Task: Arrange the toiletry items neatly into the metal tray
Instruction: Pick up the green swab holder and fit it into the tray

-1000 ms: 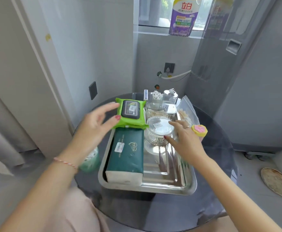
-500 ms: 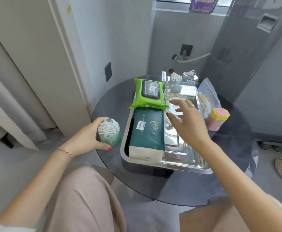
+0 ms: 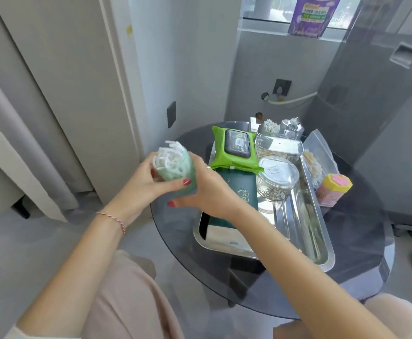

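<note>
1. The pale green cup packed with white plastic sticks (image 3: 175, 167) is in the air, off the left edge of the round dark glass table (image 3: 361, 243) and outside the shiny rectangular metal tray (image 3: 322, 250). The left hand (image 3: 139, 184) wraps its side, thumb across the front; the right hand (image 3: 207, 189) closes on its lower end.
2. Already in the tray: the dark green tissue pack (image 3: 239, 192) along the left side, the lime green wipes pack with a black lid (image 3: 234, 149) at the far left corner, the round clear lidded jar (image 3: 277, 178) mid-tray and a clear rectangular box (image 3: 277, 148) at the far edge.
3. Left, as I judge it: the cup itself, plus the pink and yellow container (image 3: 332, 189) and clear plastic bag (image 3: 319, 155) just outside the right edge. The tray's near right part is bare.
4. Half a second ago the cup stood at the table's left edge under the left hand alone, while the right hand was over the jar; now both hold it lifted.
</note>
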